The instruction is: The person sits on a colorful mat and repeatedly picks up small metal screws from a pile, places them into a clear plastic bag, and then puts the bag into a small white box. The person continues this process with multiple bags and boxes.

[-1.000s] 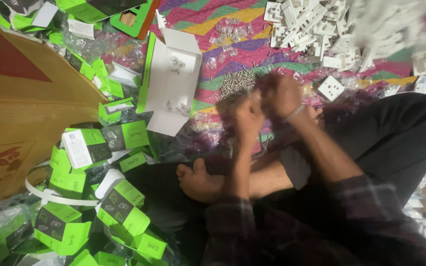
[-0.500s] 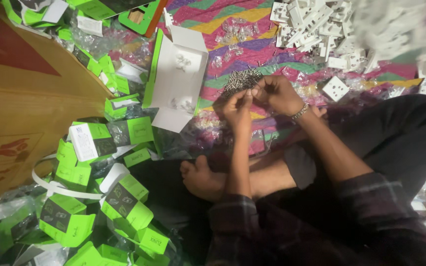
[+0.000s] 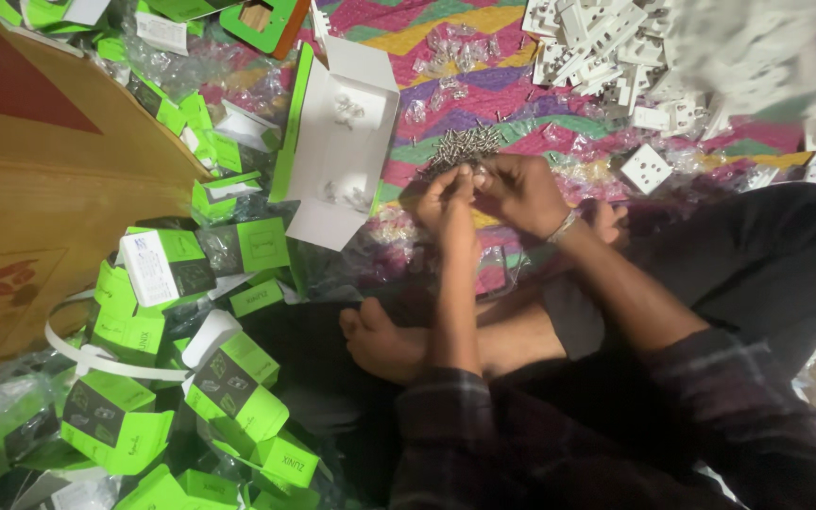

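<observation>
My left hand (image 3: 444, 206) and my right hand (image 3: 524, 192) meet fingertip to fingertip just below a small pile of metal screws (image 3: 462, 145) on a colourful striped cloth (image 3: 484, 90). Both hands pinch one small item between them; it is too small to tell what it is. A thin bracelet (image 3: 565, 227) circles my right wrist. An open white carton (image 3: 342, 142) with a green edge lies left of the hands, with a few small clear packets inside. I sit cross-legged in dark trousers, and one bare foot (image 3: 380, 342) shows below the hands.
Several green and white small boxes (image 3: 229, 378) are heaped at the left, beside a large brown cardboard box (image 3: 40, 198). White plastic socket parts (image 3: 606, 47) are piled at the top right; one white socket plate (image 3: 646, 168) lies alone. Clear little bags (image 3: 450, 42) litter the cloth.
My hands stay together by the screw pile, with the fingers now drawn closer around the small item. The view has shifted slightly.
</observation>
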Demonstrator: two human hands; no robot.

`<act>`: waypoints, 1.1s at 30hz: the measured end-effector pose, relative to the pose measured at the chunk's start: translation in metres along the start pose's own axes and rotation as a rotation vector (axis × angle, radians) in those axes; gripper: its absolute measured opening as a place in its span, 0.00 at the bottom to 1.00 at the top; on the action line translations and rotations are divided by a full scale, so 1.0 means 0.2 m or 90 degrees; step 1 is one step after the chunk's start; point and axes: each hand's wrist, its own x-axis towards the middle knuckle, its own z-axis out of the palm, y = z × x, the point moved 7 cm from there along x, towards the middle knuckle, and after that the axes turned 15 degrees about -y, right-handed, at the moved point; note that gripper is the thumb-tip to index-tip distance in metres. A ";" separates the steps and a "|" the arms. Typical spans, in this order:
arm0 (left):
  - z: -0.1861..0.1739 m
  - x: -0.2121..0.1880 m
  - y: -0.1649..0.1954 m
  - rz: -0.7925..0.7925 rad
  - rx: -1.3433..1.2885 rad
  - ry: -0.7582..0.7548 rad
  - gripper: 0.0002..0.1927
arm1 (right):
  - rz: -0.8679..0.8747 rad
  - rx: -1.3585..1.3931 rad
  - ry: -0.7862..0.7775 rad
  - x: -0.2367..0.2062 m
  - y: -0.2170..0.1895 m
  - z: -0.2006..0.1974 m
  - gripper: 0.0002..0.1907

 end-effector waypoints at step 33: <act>0.13 -0.10 -0.15 -0.058 -0.116 0.026 0.03 | 0.134 0.482 0.184 0.02 0.23 -0.01 0.13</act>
